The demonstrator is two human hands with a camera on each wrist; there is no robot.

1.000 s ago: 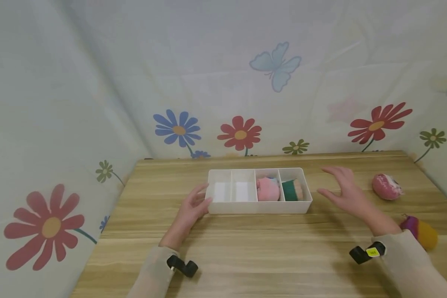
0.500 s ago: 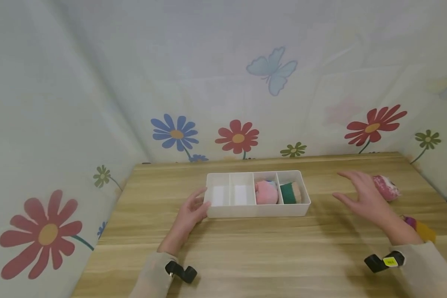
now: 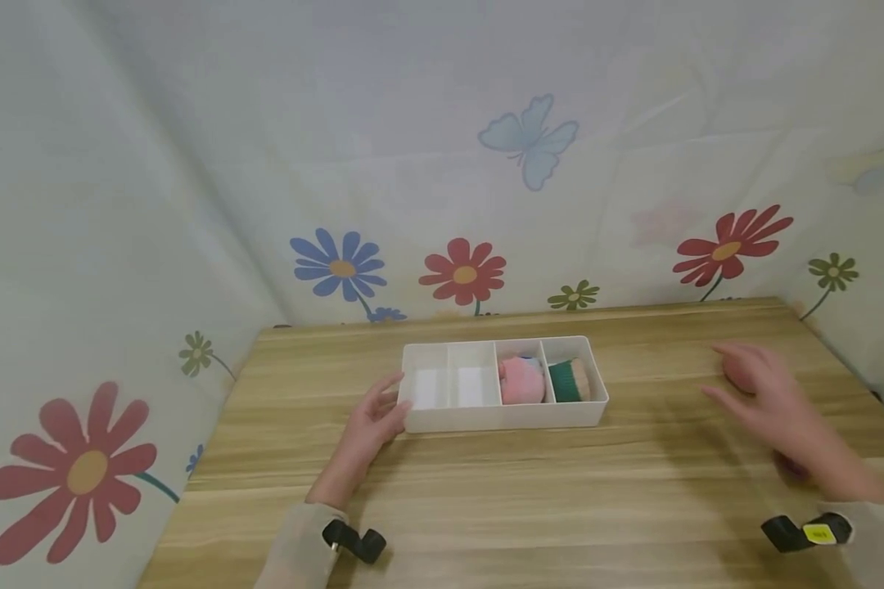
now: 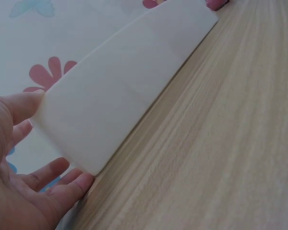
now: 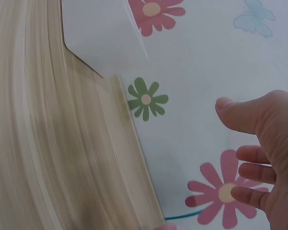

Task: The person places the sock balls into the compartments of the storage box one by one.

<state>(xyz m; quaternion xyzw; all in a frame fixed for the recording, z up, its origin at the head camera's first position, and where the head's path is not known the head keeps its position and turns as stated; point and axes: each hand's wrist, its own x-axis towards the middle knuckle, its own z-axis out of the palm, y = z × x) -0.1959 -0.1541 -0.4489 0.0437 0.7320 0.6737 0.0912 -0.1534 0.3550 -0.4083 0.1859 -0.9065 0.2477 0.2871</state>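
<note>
Four-compartment white tray (image 3: 504,418): on the bench (image 3: 523,499), long axis left to right; pink sock bundle (image 3: 523,381) and green ribbed bundle (image 3: 569,381) in the right compartments.
Left hand (image 3: 372,417): touching the tray's left end, fingers relaxed.
Right hand (image 3: 769,401): nearer the loose pink bundle (image 3: 739,372); thumb and fingers spread, holding nothing.
Loose pink bundle: partly hidden by the right hand, showing in the thumb gap; contact unclear.

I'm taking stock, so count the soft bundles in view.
4: a pink bundle and a green bundle in the white tray's right half; a reddish bundle partly behind the right hand and a purple bundle mostly behind the right forearm. More may be hidden.
</note>
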